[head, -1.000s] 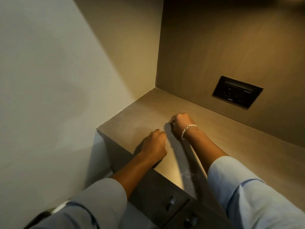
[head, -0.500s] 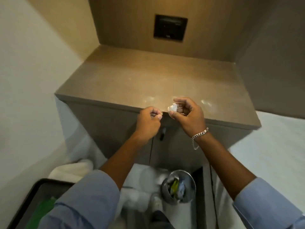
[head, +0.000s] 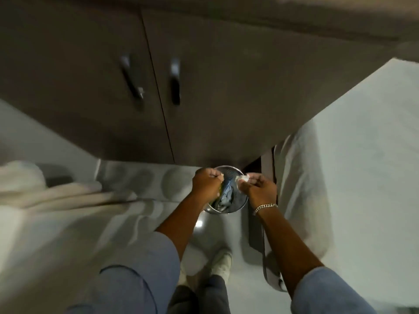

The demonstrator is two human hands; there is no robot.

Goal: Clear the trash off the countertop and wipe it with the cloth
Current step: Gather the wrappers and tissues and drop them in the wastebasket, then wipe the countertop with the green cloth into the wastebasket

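A round metal trash bin (head: 235, 201) stands on the floor at the foot of the cabinet, with blue and green wrappers inside. Both hands hover over its opening. My right hand (head: 257, 189), with a bracelet on the wrist, pinches a small white crumpled scrap (head: 243, 178) at its fingertips. My left hand (head: 207, 181) is closed in a fist, with a small bit of pale trash pinched at the fingertips. Only the blurred front edge of the countertop (head: 294, 17) shows at the top. No cloth can be made out for certain.
Two brown cabinet doors with dark handles (head: 175, 82) face me. White bedding (head: 353, 155) lies to the right, and a pale folded towel or bedding (head: 45, 191) to the left. My shoes (head: 223, 261) stand on the glossy floor below the bin.
The view has dropped from the countertop to the floor. Both hands carried the small scraps down from the counter edge and are over the trash bin.
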